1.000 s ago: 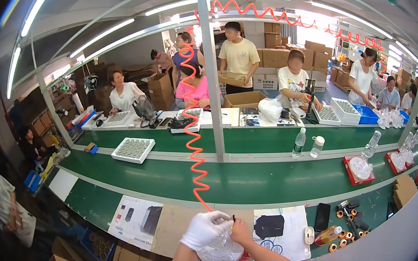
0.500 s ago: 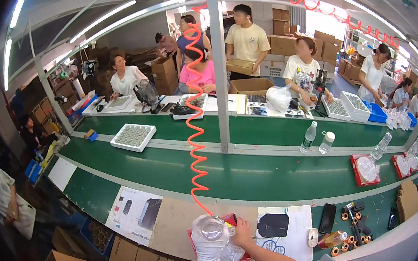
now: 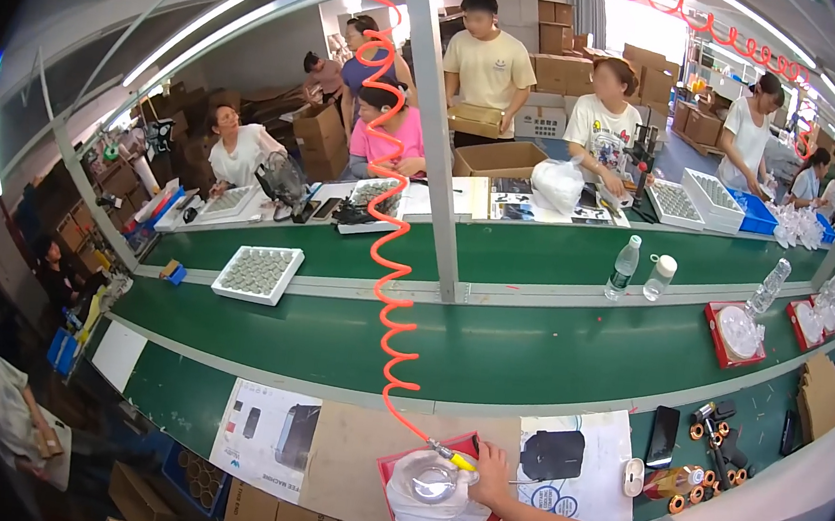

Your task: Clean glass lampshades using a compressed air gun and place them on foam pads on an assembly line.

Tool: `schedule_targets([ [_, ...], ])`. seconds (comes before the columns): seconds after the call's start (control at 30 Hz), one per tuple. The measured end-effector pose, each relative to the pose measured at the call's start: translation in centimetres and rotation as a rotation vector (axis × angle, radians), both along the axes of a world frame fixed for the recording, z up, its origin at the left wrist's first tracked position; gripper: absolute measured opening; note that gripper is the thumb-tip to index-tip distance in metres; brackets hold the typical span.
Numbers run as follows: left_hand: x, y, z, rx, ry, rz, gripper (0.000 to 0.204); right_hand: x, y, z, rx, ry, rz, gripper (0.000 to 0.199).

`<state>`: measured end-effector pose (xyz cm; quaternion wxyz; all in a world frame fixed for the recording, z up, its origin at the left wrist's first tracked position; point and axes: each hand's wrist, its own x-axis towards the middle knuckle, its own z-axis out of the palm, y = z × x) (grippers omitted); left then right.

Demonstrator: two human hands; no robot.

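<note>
The clear round plastic piece (image 3: pixel 433 481) sits in the white-gloved left hand (image 3: pixel 419 518), just left of the bare right hand (image 3: pixel 491 477), over the red tray (image 3: pixel 385 470) at the near edge of the green surface (image 3: pixel 178 393). The left hand is partly curled, cupping the piece. The right hand is closed around the yellow tool (image 3: pixel 461 462) at the end of the coiled red hose (image 3: pixel 394 343); whether tool and piece touch, I cannot tell
</note>
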<state>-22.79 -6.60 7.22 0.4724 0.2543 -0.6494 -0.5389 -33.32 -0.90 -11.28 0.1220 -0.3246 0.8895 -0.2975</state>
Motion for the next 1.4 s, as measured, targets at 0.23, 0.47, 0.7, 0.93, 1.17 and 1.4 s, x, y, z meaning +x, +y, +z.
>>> schedule_targets([
  [0.23,1.4,-3.5,3.3,-0.649,-0.359,-0.230,0.032,-0.4,0.2,-1.5,-0.011,0.001,-0.021,0.080],
  [0.47,6.3,-2.9,2.5,-0.902,-0.093,-0.254,0.032,-3.4,2.2,5.1,-0.463,-0.410,-0.292,0.032],
  [0.7,14.8,-0.2,-14.1,0.226,-0.328,0.356,0.033,0.2,7.1,10.1,-1.023,-1.032,-0.230,0.021],
  [0.93,15.2,1.4,-22.9,0.051,-0.910,0.143,0.054,2.8,8.4,6.9,-0.886,-0.826,-0.151,0.018],
  [1.17,13.9,3.2,-23.7,0.402,-0.949,0.049,0.060,5.0,8.3,7.4,-0.960,-1.037,-0.045,0.015],
  [1.4,13.5,5.4,-24.0,0.323,-0.980,0.067,0.068,8.9,6.6,6.0,-0.878,-1.141,0.091,0.013],
])
